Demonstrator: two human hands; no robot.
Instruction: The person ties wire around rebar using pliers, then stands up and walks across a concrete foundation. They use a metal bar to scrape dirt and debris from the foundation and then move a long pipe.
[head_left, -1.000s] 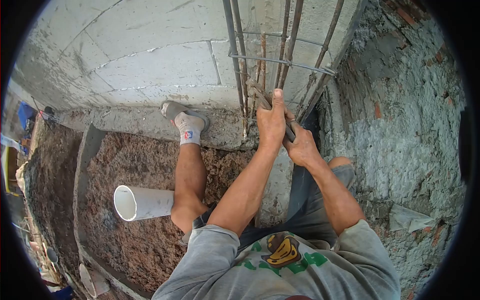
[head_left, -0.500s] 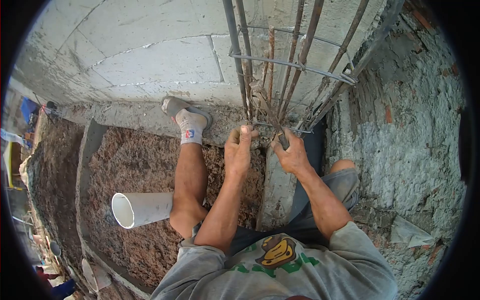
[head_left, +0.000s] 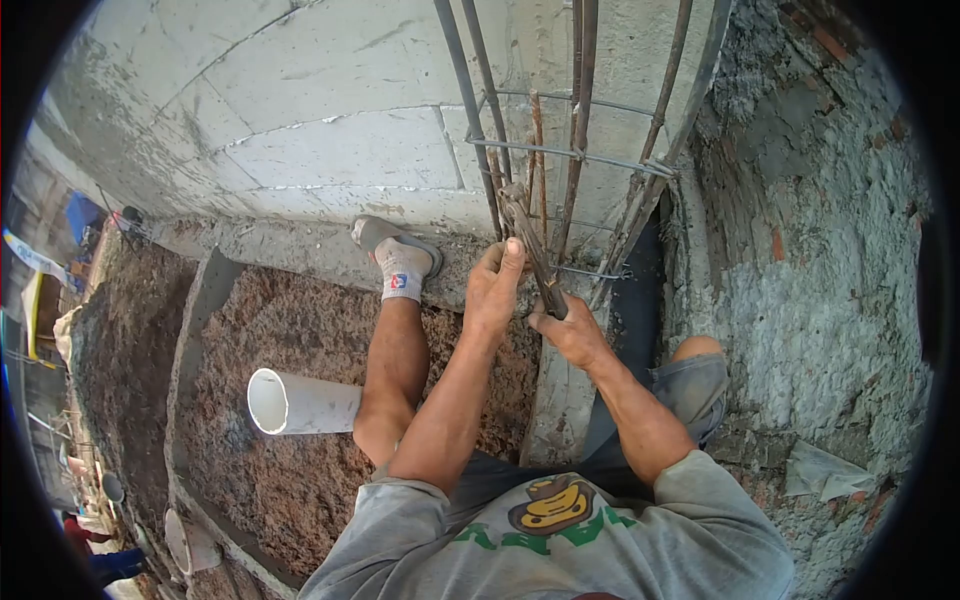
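My right hand is closed round the handles of rusty pincers, whose head points up among the bars at the foot of a rebar cage. My left hand is beside the pincers, low on the cage's left side, with curled fingers and the thumb up; what it grips, if anything, is hidden. Thin stirrups cross the upright bars, and a lower one passes near both hands. Two short rusty bars stand inside the cage.
A pale block wall rises behind the cage, with rough mortared masonry on the right. A white plastic pipe stands in reddish soil left of my leg. A concrete beam runs between my legs.
The view has shifted, so the cage's upper part appears further left and the leg and pipe further right. My left hand is higher and nearer the pincers; my right hand still grips them.
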